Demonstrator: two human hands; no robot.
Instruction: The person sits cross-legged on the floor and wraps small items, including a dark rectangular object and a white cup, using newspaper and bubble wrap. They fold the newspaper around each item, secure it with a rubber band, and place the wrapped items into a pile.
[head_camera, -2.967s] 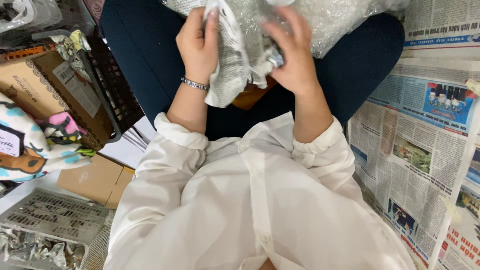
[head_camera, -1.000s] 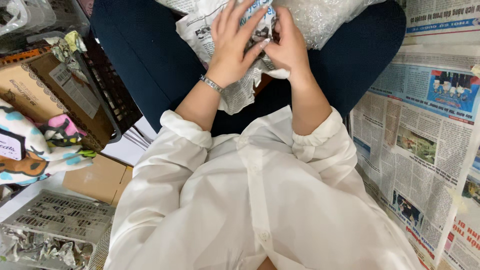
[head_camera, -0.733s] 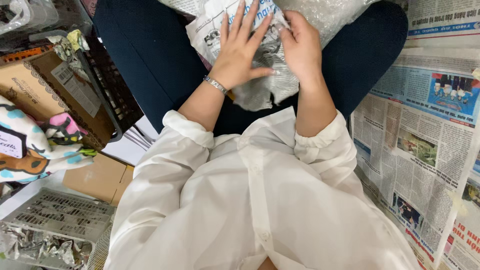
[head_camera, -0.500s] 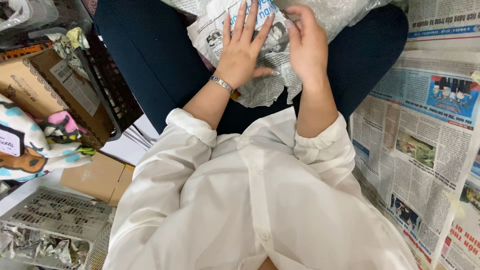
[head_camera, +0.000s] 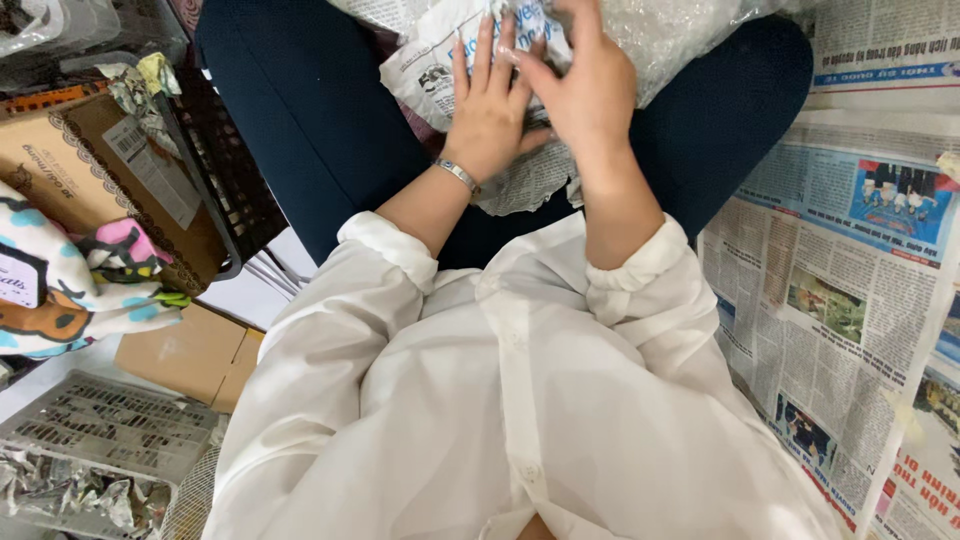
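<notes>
Two hands on one newspaper-wrapped bundle in the lap | left hand flat, fingers spread | right hand pressing the wrap | bundle seemed light, crumpling, perhaps fragile; better cupped from both sides.

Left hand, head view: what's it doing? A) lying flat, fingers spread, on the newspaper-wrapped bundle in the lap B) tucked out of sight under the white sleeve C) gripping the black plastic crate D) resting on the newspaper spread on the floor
A: the left hand lies palm down with fingers spread on the newspaper-wrapped bundle in the lap, beside the right hand, well apart from the black crate.
</notes>
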